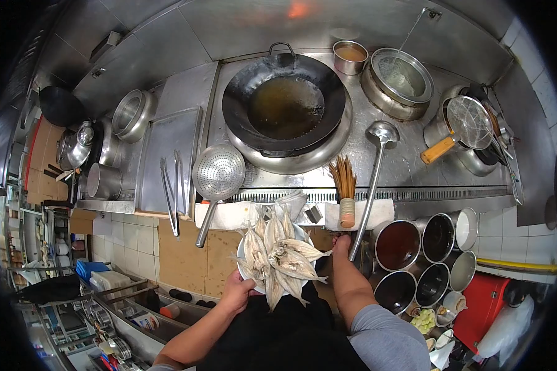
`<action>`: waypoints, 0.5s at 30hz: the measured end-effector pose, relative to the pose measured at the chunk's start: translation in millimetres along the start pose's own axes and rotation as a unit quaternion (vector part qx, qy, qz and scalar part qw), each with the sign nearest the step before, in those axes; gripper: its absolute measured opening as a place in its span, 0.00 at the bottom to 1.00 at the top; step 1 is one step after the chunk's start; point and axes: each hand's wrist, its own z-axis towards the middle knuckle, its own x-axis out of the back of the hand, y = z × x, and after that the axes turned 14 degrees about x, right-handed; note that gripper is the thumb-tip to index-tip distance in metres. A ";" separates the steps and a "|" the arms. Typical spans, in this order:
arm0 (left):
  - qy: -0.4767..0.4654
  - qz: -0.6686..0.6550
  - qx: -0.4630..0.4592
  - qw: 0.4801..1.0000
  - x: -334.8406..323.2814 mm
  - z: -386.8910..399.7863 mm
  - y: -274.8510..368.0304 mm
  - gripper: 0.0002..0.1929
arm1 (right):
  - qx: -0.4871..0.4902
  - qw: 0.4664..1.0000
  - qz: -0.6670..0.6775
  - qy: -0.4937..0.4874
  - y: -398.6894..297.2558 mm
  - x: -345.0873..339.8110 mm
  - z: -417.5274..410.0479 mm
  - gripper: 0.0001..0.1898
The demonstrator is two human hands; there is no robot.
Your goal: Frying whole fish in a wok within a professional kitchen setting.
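My left hand [237,291] grips the lower left rim of a white bowl [242,250], which is heaped with split, pale fish [283,259]. My right hand [341,242] reaches to the stove's front edge, just below a bamboo wok brush [346,185] and left of a ladle's long handle; its fingers are mostly hidden, so I cannot tell whether it holds anything. Beyond the bowl, a large black wok [285,139] with dark oil [285,106] in it rests on the burner ring. A perforated skimmer [219,172] lies left of the bowl, and metal tongs [169,195] lie farther left.
A steel ladle [383,132] lies right of the wok. Water runs into a steel pot [397,99] at the back right, beside a small pot of brownish liquid [350,52]. A wire strainer [469,121] sits far right. Several sauce containers [398,244] stand below at right.
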 end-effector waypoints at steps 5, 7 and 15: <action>0.012 -0.002 -0.008 1.000 3.0 -5.5 -0.2 0.27 | -0.019 1.000 0.004 -0.019 -8.6 -6.3 -15.0 0.10; 0.009 -0.002 -0.011 1.000 2.6 -4.2 -0.7 0.26 | 0.007 0.998 0.050 -0.021 -6.7 -1.0 -10.2 0.10; 0.013 -0.017 -0.022 1.000 7.5 -5.4 -2.6 0.26 | -0.015 0.999 0.004 -0.036 -12.9 -0.3 -10.9 0.12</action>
